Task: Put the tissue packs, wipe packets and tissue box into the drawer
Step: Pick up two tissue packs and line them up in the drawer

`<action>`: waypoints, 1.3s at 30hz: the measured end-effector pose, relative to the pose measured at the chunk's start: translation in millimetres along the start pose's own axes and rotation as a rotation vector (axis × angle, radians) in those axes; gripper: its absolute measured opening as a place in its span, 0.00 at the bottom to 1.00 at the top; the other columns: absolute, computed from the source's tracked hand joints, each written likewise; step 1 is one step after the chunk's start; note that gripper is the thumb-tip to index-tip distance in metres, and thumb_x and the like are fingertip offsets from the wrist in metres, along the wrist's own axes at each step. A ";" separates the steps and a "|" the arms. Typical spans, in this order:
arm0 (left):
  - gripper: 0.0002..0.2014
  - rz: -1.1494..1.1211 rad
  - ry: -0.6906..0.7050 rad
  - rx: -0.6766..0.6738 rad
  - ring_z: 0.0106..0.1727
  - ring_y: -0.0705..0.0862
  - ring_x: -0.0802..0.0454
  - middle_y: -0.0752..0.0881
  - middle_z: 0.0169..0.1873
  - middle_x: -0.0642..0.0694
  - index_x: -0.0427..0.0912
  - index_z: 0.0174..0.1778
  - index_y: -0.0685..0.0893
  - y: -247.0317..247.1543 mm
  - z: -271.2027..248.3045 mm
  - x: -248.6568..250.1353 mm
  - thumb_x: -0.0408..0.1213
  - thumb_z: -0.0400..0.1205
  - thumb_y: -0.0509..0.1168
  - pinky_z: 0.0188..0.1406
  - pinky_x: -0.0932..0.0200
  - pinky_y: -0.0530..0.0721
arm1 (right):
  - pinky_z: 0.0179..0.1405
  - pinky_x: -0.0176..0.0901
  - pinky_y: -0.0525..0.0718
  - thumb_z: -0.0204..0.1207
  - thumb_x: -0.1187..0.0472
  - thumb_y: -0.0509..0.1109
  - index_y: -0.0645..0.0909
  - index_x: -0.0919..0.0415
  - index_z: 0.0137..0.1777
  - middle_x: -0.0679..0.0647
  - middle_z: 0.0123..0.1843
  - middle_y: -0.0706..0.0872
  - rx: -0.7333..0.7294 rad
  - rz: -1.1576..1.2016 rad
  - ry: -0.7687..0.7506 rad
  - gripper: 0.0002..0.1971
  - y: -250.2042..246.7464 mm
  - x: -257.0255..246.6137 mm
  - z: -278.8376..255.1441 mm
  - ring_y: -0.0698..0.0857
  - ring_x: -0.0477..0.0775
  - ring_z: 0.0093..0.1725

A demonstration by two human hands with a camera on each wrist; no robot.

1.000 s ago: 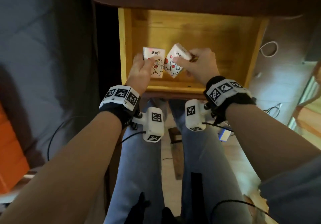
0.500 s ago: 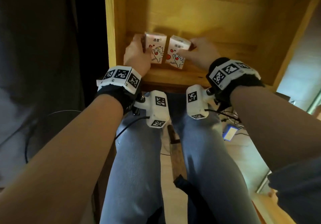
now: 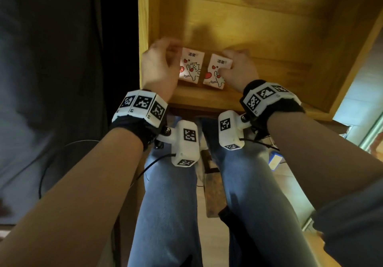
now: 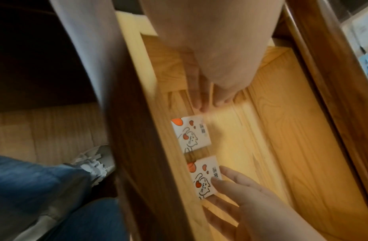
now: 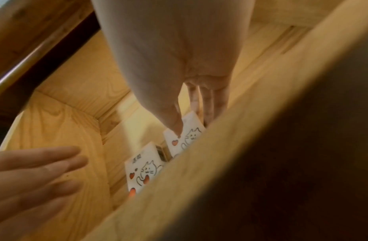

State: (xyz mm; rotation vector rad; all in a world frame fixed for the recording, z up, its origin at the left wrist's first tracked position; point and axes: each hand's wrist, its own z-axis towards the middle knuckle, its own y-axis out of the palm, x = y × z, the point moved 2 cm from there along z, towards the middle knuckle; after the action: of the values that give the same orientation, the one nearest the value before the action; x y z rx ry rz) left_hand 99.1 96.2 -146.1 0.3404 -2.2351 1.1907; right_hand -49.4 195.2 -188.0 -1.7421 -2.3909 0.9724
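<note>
Two white tissue packs with cat and heart prints lie side by side on the floor of the open wooden drawer (image 3: 143,28), near its front left corner. My left hand (image 3: 165,59) hovers just left of the left pack (image 3: 191,66) with straight fingers (image 4: 201,101), apart from that pack (image 4: 191,133). My right hand (image 3: 228,63) pinches the right pack (image 3: 216,71), thumb on its printed face and fingers along its far edge. In the right wrist view the thumb presses this pack (image 5: 187,133) while the other pack (image 5: 144,169) lies free.
The rest of the drawer floor (image 4: 282,130) is bare wood. My knees in jeans (image 3: 170,194) sit under the drawer front (image 5: 220,154). A dark cloth (image 3: 51,59) hangs at the left, and cables and a small blue-white object (image 3: 275,161) lie on the floor.
Both packs have come down from being held upright to lying on the drawer floor. My left hand has let go of its pack and drawn slightly left.
</note>
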 end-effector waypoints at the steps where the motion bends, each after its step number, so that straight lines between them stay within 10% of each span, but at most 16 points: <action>1: 0.11 0.000 0.028 0.062 0.42 0.82 0.59 0.88 0.52 0.45 0.42 0.56 0.83 -8.1 -3.1 -0.5 0.35 0.80 0.61 0.35 0.81 0.75 | 0.39 0.24 0.78 0.78 0.65 0.64 0.68 0.55 0.76 0.61 0.74 0.67 -0.034 0.000 -0.001 0.26 0.7 -4.2 -1.0 0.80 0.57 0.64; 6: 0.13 0.037 -0.044 0.310 0.37 0.73 0.61 0.82 0.52 0.41 0.43 0.59 0.82 -33.2 -15.0 -15.1 0.40 0.80 0.60 0.31 0.74 0.69 | 0.40 0.31 0.83 0.78 0.68 0.61 0.62 0.50 0.79 0.60 0.78 0.60 -0.178 0.027 -0.021 0.29 12.4 -26.6 -0.3 0.79 0.57 0.59; 10: 0.21 -0.104 -0.135 0.125 0.52 0.76 0.60 0.78 0.60 0.42 0.46 0.72 0.73 -31.3 -10.8 -37.2 0.45 0.83 0.59 0.41 0.86 0.71 | 0.36 0.32 0.85 0.79 0.66 0.59 0.57 0.42 0.79 0.60 0.82 0.55 -0.276 -0.023 -0.102 0.31 24.1 -44.0 4.7 0.80 0.51 0.48; 14: 0.21 -0.221 -0.197 0.037 0.56 0.76 0.58 0.76 0.58 0.46 0.47 0.72 0.73 -30.4 -7.2 -48.0 0.46 0.84 0.58 0.45 0.86 0.71 | 0.72 0.48 0.73 0.82 0.67 0.56 0.57 0.45 0.80 0.60 0.84 0.46 -0.314 -0.136 -0.102 0.29 32.4 -56.4 2.2 0.63 0.64 0.80; 21: 0.21 -0.323 -0.228 0.010 0.60 0.80 0.51 0.79 0.62 0.39 0.48 0.71 0.75 -30.5 -6.2 -53.9 0.48 0.82 0.59 0.54 0.71 0.78 | 0.81 0.68 0.54 0.76 0.71 0.58 0.54 0.45 0.81 0.58 0.83 0.52 -0.274 -0.204 -0.118 0.35 26.1 -73.3 -3.6 0.48 0.66 0.82; 33: 0.20 -0.303 -0.232 0.037 0.58 0.77 0.56 0.77 0.63 0.41 0.48 0.72 0.74 -29.5 -12.4 -49.7 0.46 0.83 0.59 0.55 0.68 0.78 | 0.84 0.54 0.53 0.77 0.77 0.50 0.54 0.55 0.81 0.56 0.85 0.51 -0.425 -0.189 -0.105 0.33 27.6 -82.1 -7.5 0.51 0.61 0.84; 39: 0.20 -0.334 -0.365 0.075 0.57 0.84 0.51 0.85 0.57 0.44 0.50 0.67 0.79 -31.0 -14.5 -37.2 0.48 0.79 0.60 0.59 0.46 0.85 | 0.47 0.28 0.77 0.80 0.73 0.54 0.59 0.56 0.80 0.55 0.82 0.65 -0.308 0.059 -0.122 0.29 11.0 -73.7 -28.0 0.78 0.51 0.68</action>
State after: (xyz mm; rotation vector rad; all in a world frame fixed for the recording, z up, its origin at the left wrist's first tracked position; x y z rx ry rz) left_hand 148.9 88.8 -141.1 0.9886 -2.3117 1.0990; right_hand -2.1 146.2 -146.7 -1.9095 -2.7035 0.7697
